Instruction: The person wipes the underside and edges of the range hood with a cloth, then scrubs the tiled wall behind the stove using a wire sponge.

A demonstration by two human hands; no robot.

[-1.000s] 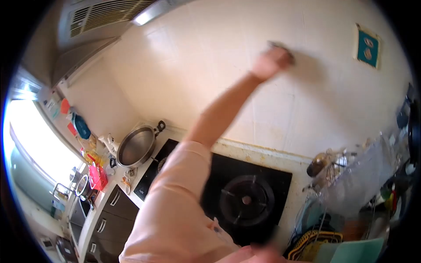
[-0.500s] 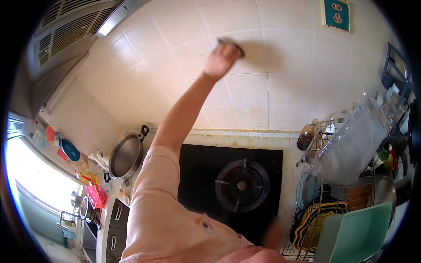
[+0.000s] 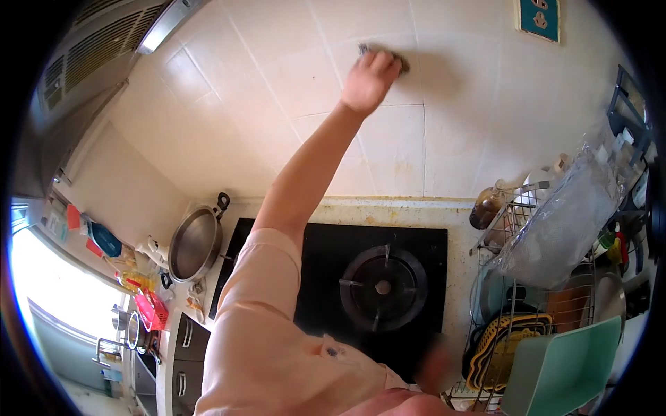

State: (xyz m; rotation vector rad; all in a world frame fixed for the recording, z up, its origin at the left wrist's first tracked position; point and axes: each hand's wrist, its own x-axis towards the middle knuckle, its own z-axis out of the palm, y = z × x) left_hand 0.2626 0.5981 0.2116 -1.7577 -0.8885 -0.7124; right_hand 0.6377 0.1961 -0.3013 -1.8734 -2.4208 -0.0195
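Note:
My left hand (image 3: pixel 370 82) is raised at the end of a stretched arm. Its fingers are closed over a dark grey scrubbing pad (image 3: pixel 402 66), which is pressed to the tiled wall (image 3: pixel 312 62). Only the pad's edges show past the fingers, so its exact material is unclear. Below the arm lies a black glass hob (image 3: pixel 319 277) with one round burner (image 3: pixel 383 288) showing; the arm and sleeve cover part of the hob's left side. My right hand cannot be made out; a blurred skin-coloured shape (image 3: pixel 436 367) appears at the lower edge.
A steel pan (image 3: pixel 195 244) stands left of the hob. On the right, a wire rack (image 3: pixel 513 277) holds a plastic-wrapped item (image 3: pixel 562 222), a yellow basket (image 3: pixel 499 347) and a green tub (image 3: pixel 562 367). A range hood (image 3: pixel 97 55) juts out upper left; a socket (image 3: pixel 540 19) is upper right.
My left hand has moved up and to the right along the tiles with the scrubbing pad in it. The view has shifted slightly.

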